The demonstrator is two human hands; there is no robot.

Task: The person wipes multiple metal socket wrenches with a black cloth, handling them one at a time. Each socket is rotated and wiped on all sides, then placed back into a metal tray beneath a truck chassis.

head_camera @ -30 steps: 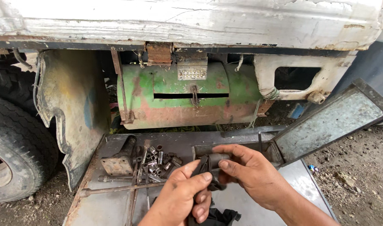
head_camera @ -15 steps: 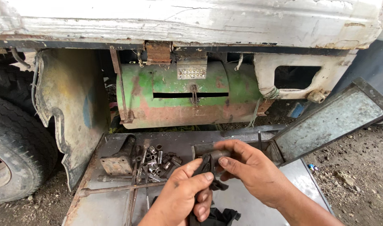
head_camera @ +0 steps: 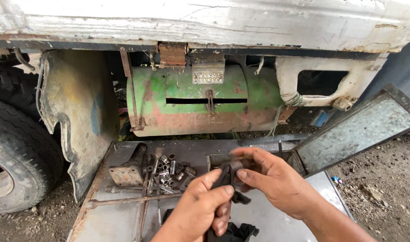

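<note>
over the grey, rust-edged metal sheet surface (head_camera: 124,219) lying on the ground beside the truck, both hands meet at the middle. the left hand (head_camera: 204,210) has its grip closed on a black, oily rag (head_camera: 226,177), thumb pressed over the cloth, with more of the rag trailing down to the sheet below. the right hand (head_camera: 276,181) holds a short, dark metal cylinder (head_camera: 237,165) pinched narrow between thumb and fingertips, its end pushed into the rag. the cylinder sits just in front of the open grey metal toolbox (head_camera: 299,163) with its lid tipped back.

to wipe it well, i judge the right fingers should turn the piece slowly while the left keeps the cloth wrapped tight, so grime lifts off all round and not from one face only. a firm pinch matters, since an oily part slips easily.

left of the hands lie a heap of small steel sockets (head_camera: 171,172), a rusty flanged bracket (head_camera: 128,170) and a long rusted rod (head_camera: 128,201). behind stands a green, rust-streaked tank (head_camera: 191,107).
</note>
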